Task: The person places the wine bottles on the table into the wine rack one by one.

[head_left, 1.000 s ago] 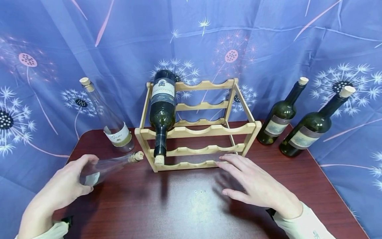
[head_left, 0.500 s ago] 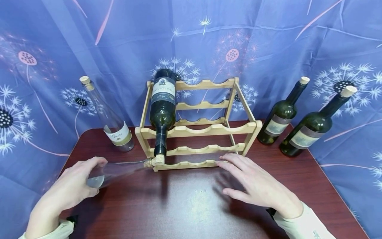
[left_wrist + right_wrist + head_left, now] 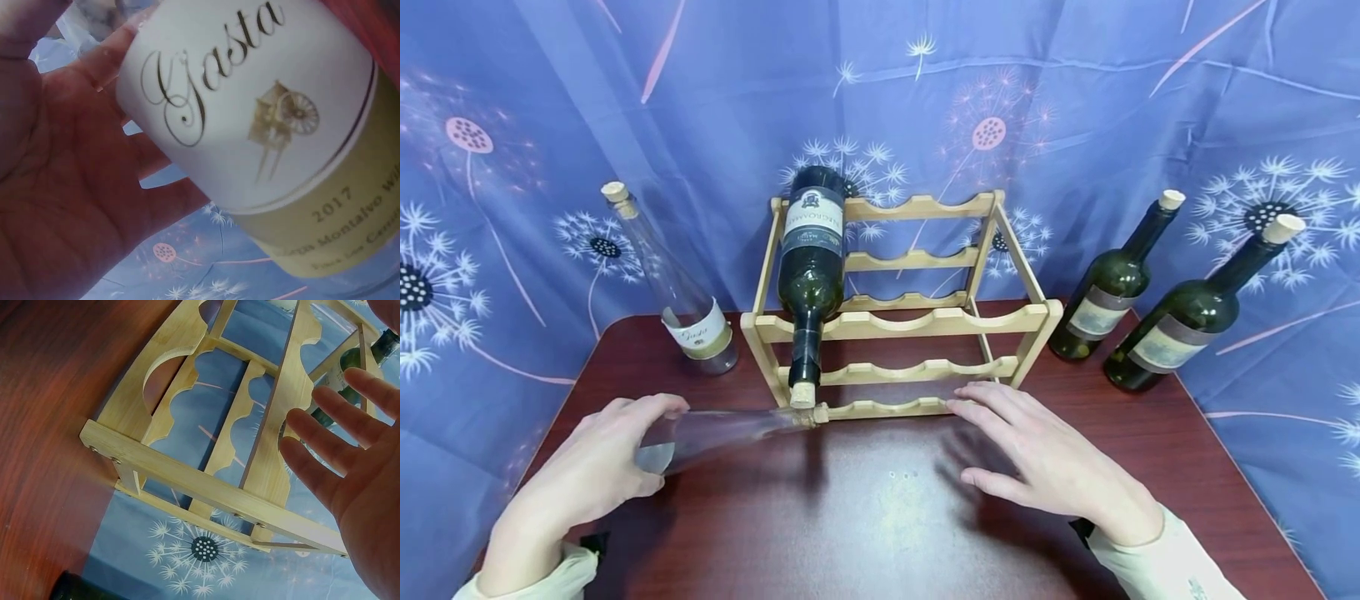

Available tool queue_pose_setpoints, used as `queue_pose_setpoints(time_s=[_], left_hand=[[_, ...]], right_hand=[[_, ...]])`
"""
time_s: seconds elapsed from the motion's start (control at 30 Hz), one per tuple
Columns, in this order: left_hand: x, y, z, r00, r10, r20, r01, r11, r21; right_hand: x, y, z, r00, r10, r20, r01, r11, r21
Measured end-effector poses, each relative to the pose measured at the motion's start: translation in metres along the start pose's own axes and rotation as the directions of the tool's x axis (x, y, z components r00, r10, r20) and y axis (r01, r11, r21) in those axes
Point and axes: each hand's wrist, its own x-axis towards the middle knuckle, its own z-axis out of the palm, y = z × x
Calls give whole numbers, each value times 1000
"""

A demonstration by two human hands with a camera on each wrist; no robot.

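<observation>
My left hand (image 3: 580, 458) grips a clear glass wine bottle (image 3: 730, 433) near its base. The bottle lies sideways in the air, its corked neck pointing right and overlapping the rack's lower front rail, just below another cork. In the left wrist view, fingers curve behind its white and gold label (image 3: 244, 119). A wooden wine rack (image 3: 932, 321) stands at the middle of the table, with a dark green wine bottle (image 3: 811, 279) in its top left slot, cork toward me. My right hand (image 3: 1045, 458) holds nothing; its spread fingers are near the rack's lower right front.
Another clear corked bottle (image 3: 700, 333) stands upright left of the rack. Two dark green corked bottles, one nearer the rack (image 3: 1101, 304) and one farther right (image 3: 1183, 333), stand at the right. A blue patterned curtain (image 3: 880, 100) hangs behind the reddish-brown table (image 3: 880, 517).
My left hand has carried the clear bottle to the right, so its cork now passes below the racked bottle's cork. My right hand has stayed nearly still.
</observation>
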Motion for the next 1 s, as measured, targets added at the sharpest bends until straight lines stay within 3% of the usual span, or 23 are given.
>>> queue_pose_setpoints(time_s=[0.57, 1.0], left_hand=[[10, 35, 16, 996, 84, -17, -83, 996, 44], [17, 64, 25, 993, 114, -5, -114, 993, 40]], right_hand=[[0, 0, 4, 1000, -12, 12, 12, 1000, -1], [1, -4, 3, 1000, -8, 20, 8, 1000, 2]])
